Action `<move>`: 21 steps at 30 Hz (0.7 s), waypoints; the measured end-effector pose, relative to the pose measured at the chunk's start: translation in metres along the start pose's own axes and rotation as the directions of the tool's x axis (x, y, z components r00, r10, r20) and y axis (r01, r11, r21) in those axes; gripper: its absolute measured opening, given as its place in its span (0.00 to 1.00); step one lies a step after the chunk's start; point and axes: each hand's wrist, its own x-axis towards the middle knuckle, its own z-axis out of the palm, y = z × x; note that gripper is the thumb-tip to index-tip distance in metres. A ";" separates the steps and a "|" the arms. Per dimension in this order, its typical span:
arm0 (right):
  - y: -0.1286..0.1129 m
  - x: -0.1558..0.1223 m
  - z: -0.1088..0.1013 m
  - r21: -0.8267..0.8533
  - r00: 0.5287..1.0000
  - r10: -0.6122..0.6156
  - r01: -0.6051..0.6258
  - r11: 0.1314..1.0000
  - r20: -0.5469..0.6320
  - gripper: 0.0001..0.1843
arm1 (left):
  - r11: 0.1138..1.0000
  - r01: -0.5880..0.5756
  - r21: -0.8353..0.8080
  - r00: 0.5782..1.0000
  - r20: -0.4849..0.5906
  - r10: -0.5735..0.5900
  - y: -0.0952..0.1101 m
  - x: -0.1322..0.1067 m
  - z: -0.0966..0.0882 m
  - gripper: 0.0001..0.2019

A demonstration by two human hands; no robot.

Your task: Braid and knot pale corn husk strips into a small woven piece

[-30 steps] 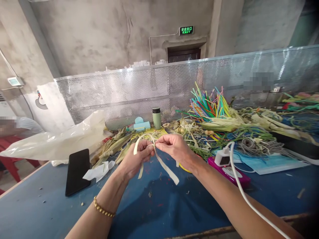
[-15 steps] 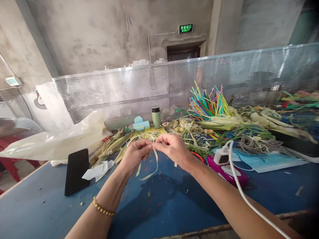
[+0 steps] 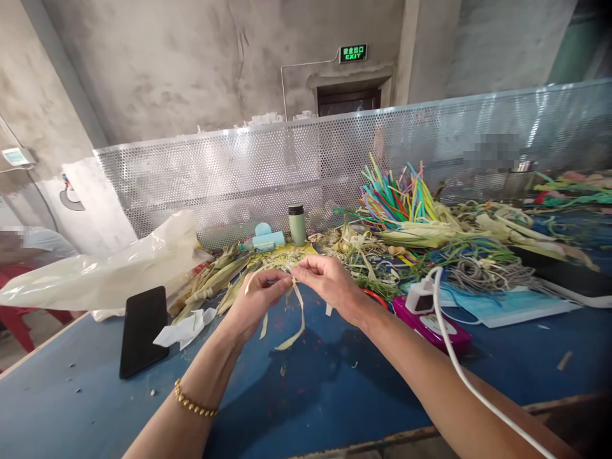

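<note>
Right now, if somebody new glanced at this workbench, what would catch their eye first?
Probably the spray of multicoloured sticks, standing out against the perforated metal screen beyond the right hand. Next, perhaps, the left hand and right hand close together in the middle, holding pale strips above the blue table. The purple box to the right of the right hand also stands out.

Pinching a pale strip (image 3: pixel 291 342) with left hand (image 3: pixel 255 299) and right hand (image 3: pixel 332 284), above the blue surface (image 3: pixel 262 408); facing a green bottle (image 3: pixel 297 229).
</note>
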 end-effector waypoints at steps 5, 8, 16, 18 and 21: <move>0.000 0.000 0.003 0.072 1.000 0.014 -0.016 0.997 0.016 0.10 | 0.997 0.061 -0.036 0.998 0.037 -0.060 0.002 -0.001 0.002 0.16; -0.002 -0.001 0.009 0.217 0.999 0.019 -0.028 0.976 0.047 0.12 | 0.992 0.083 -0.100 0.994 0.075 -0.076 0.002 -0.002 0.003 0.17; -0.002 -0.005 0.016 0.394 0.993 0.119 -0.105 0.913 -0.010 0.13 | 0.986 0.082 -0.147 0.996 -0.006 -0.084 0.002 -0.002 0.010 0.16; -0.001 -0.006 0.017 0.410 0.990 0.139 -0.117 0.905 -0.025 0.13 | 0.988 0.086 -0.126 0.996 0.007 -0.086 0.001 -0.002 0.009 0.16; 0.002 -0.006 0.019 0.431 0.986 0.164 -0.132 0.893 -0.038 0.15 | 0.993 0.072 -0.093 0.996 0.050 -0.067 0.000 -0.002 0.006 0.16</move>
